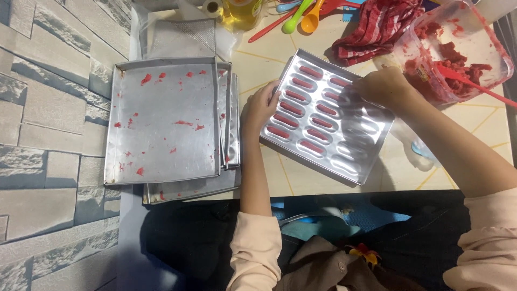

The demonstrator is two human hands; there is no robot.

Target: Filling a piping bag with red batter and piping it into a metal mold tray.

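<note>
Worktop (269,59) is covered w/ a stack of flat metal trays (161,121) at left, top one smeared red. Beside it, a metal mould tray (371,134) w/ oblong wells, approx half filled red, is laid tilted at centre. Its left edge is clamped in the left hand (261,105) grip. Right hand (385,86) is pressed on its far wells; fingers closed, contents can't be told. A plastic tub (458,48) of red paste w/ spatula (476,83) is set at right.

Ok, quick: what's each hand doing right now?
Left hand: fingers curled over the near-left edge of the silver metal mould tray with oblong cavities, holding it.
Right hand: closed, fingertips down on the tray; contents cannot be told.
</note>
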